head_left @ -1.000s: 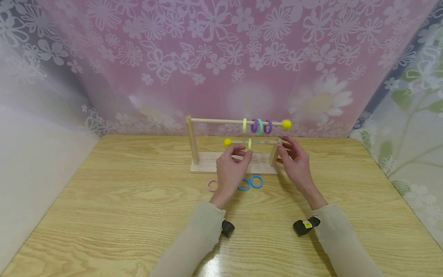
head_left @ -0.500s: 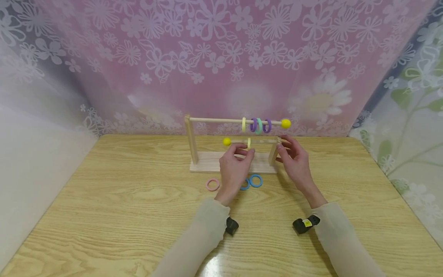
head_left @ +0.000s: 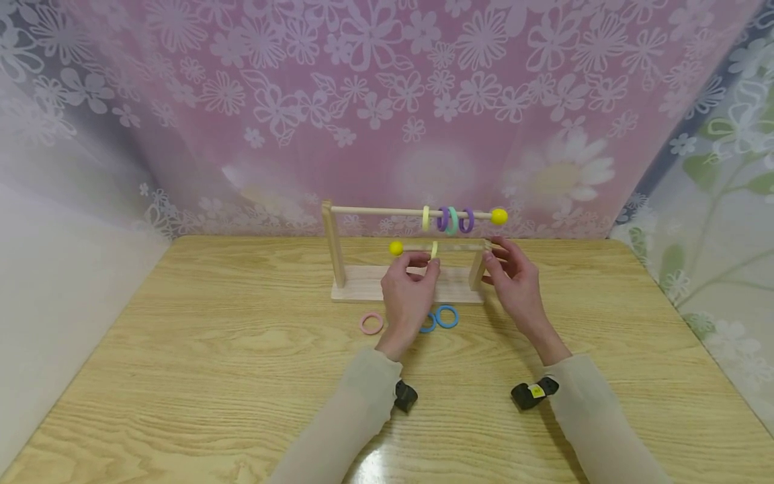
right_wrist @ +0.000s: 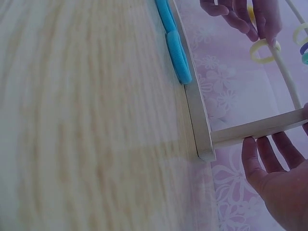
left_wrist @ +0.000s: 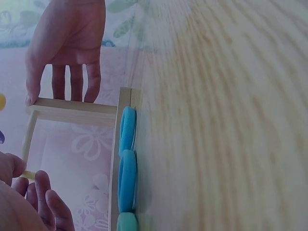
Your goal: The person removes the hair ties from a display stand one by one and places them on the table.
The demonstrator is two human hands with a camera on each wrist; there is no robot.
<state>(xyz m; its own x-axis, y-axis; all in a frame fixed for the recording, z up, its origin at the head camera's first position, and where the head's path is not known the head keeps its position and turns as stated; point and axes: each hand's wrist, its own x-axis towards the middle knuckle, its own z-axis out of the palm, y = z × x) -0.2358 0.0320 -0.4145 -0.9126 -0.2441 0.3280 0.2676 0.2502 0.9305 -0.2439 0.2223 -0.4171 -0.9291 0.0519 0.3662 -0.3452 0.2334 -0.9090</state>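
Left hand [head_left: 408, 296]: fingertip pinch on thin pale-yellow ring [head_left: 434, 249] around lower round pale-wood rod [head_left: 461, 247] | Right hand [head_left: 520, 289]: loosely curled, gripping short flat pale-wood post [head_left: 477, 272]

A pink curtain [head_left: 363, 158] (white-flowered) hangs behind the wooden table [head_left: 199, 376].

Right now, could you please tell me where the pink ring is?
In the head view, the pink ring lies on the table, just in front of the wooden stand and to the left of the left hand.
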